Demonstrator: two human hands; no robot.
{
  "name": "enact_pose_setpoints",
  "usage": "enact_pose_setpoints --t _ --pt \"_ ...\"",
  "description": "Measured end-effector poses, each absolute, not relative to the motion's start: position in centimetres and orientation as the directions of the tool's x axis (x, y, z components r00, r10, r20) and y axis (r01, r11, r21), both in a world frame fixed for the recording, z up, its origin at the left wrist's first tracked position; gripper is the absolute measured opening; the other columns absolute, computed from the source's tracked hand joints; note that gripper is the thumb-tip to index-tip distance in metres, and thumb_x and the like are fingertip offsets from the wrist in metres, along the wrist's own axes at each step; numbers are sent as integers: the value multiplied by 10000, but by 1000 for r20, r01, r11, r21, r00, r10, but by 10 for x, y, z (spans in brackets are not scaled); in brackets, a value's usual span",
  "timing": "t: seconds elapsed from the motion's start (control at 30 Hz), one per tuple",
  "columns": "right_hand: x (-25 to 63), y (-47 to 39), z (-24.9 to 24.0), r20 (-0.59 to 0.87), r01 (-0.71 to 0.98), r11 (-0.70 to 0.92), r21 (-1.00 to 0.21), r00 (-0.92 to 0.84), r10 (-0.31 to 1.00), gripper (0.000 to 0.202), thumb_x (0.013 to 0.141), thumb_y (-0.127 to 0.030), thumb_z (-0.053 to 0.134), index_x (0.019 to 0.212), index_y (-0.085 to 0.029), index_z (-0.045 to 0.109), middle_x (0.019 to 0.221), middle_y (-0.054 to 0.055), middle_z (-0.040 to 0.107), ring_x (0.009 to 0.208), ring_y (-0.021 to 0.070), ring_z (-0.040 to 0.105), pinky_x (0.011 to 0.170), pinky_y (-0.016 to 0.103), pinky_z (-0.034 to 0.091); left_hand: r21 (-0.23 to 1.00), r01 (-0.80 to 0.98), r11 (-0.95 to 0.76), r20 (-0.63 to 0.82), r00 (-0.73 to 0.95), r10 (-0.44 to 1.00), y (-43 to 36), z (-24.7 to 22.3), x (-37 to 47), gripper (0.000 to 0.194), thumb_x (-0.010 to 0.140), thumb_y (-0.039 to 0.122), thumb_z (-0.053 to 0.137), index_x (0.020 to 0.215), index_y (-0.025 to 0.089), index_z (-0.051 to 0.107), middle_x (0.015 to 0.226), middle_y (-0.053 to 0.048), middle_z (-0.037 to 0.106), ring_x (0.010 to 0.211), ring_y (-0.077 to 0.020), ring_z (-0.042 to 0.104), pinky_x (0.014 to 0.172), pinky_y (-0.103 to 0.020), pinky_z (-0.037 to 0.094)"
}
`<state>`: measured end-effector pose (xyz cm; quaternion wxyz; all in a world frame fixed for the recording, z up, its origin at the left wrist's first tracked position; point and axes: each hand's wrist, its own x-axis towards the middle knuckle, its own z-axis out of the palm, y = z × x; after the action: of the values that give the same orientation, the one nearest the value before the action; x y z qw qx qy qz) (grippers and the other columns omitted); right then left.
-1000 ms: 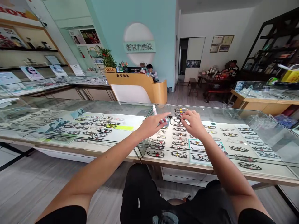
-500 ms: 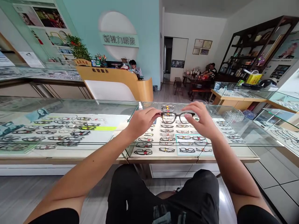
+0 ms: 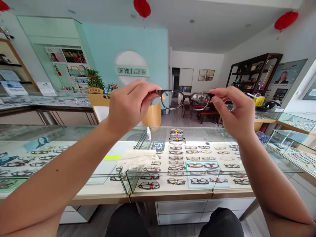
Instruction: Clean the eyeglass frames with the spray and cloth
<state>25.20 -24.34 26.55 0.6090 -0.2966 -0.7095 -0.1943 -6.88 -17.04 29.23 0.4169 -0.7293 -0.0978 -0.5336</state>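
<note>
A pair of dark-framed eyeglasses (image 3: 187, 97) is held up in front of me, above the glass display case (image 3: 172, 195). My left hand (image 3: 130, 100) pinches the frame at its left outer corner. On the other side, my right hand (image 3: 234, 108) grips the right outer corner between thumb and fingers. Both lenses face me, and the room shows through them. The temples are mostly hidden behind the frame and fingers. Below, a cream cloth (image 3: 137, 157) lies on the case top, with a small white spray bottle (image 3: 148, 133) behind it.
Rows of eyeglass frames (image 3: 176, 168) sit inside the case, some on a teal-edged tray (image 3: 207, 186). More display cases stand left and right. Across the room are a wooden counter (image 3: 152, 115), a dark shelf (image 3: 256, 67) and a plant (image 3: 95, 80). Red lanterns (image 3: 142, 8) hang overhead.
Both hands have raised the eyeglasses higher and closer to me. My right fingers, spread before, now close on the frame's right corner. My view has tilted upward.
</note>
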Motion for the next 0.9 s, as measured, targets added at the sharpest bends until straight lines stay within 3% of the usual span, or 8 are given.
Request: enact_pose_setpoints --t 0.2,0.37,0.53,0.73,0.8,0.9 --pt "242 -261 305 993 567 816 -116 36 116 202 1037 -444 720 1144 -309 826 971 27 772 902 201 740 803 372 623 -445 507 -738 895 291 -339 -179 337 -72 303 1103 501 597 1077 250 764 818 -10 751 714 -131 648 706 -305 539" --pt "235 -272 310 987 491 857 -159 80 138 177 1025 -407 745 1129 -294 832 986 15 776 853 166 719 799 361 631 -522 559 -644 847 253 -467 -186 345 -68 279 1115 376 556 1040 227 780 818 -22 773 746 -123 697 564 -249 511" --pt "232 -276 305 974 485 845 -226 102 202 236 1039 -465 717 1166 -302 830 1000 28 759 915 191 737 793 365 652 -553 556 -620 819 226 -528 -187 343 -66 215 1093 305 590 1055 225 785 832 -18 788 744 -112 722 557 -228 545" --pt "229 -271 293 940 417 845 -336 201 275 239 1027 -449 737 1169 -293 851 968 20 787 924 195 766 913 398 670 -585 570 -577 784 214 -583 -188 334 -60 168 1088 258 599 1138 231 757 875 -14 788 745 -101 699 575 -222 528" --pt "229 -269 289 936 395 853 -341 222 272 244 1023 -448 743 1187 -306 854 998 26 804 947 212 782 941 425 675 -566 563 -602 804 217 -553 -190 329 -58 171 1107 290 581 1151 242 739 884 -11 779 723 -103 693 591 -235 533" --pt "230 -266 284 927 385 848 -365 232 294 259 1022 -466 742 1210 -328 855 1010 36 815 956 234 795 954 462 685 -428 596 -679 898 197 -393 -191 323 -55 271 1139 439 521 1140 268 732 897 -20 764 747 -130 721 640 -273 572"
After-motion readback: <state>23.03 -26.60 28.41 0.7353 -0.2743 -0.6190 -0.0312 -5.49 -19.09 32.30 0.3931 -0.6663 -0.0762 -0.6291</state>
